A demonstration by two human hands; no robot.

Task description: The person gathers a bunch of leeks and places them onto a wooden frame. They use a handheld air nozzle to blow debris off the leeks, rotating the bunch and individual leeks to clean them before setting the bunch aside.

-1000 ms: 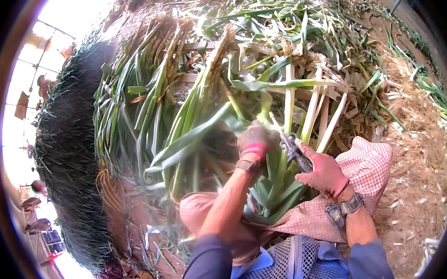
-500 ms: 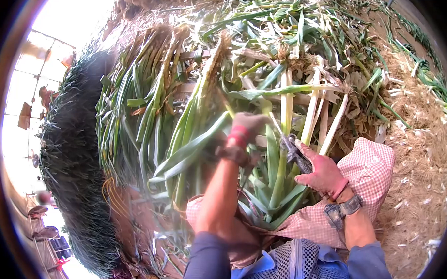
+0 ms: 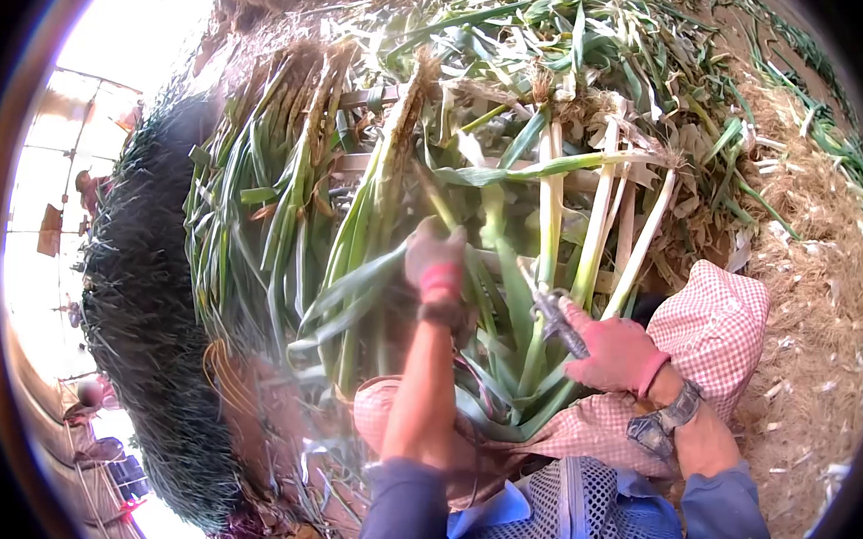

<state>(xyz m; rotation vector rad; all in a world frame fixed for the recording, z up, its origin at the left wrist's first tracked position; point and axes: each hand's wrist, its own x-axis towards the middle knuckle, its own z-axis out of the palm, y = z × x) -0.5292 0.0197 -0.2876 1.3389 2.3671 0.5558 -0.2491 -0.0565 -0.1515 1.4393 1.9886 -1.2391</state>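
In a pink-and-grey glove, my left hand (image 3: pixel 436 257) is closed around a long green leaf stalk (image 3: pixel 443 205), beside the untrimmed leeks (image 3: pixel 393 154). My right hand (image 3: pixel 614 347), in a pink glove, is wrapped around a dark metal hand tool (image 3: pixel 560 323), whose tip points up and left. Below and left of the tool, green leek leaves (image 3: pixel 532 378) rest on the checked cloth over my lap. Several pale leek stems (image 3: pixel 600 214) lean beyond the tool, with their roots upward.
A tall dark green stack of leaves (image 3: pixel 150 288) stands at the left. Loose leaves and peelings (image 3: pixel 601 47) are heaped at the far side. Dry roots and white scraps (image 3: pixel 800 320) cover the ground at the right. Checked cloth (image 3: pixel 705 322) covers my knee.
My left hand has moved left, away from the tool, with the stalk. My right hand and the tool have shifted slightly down.
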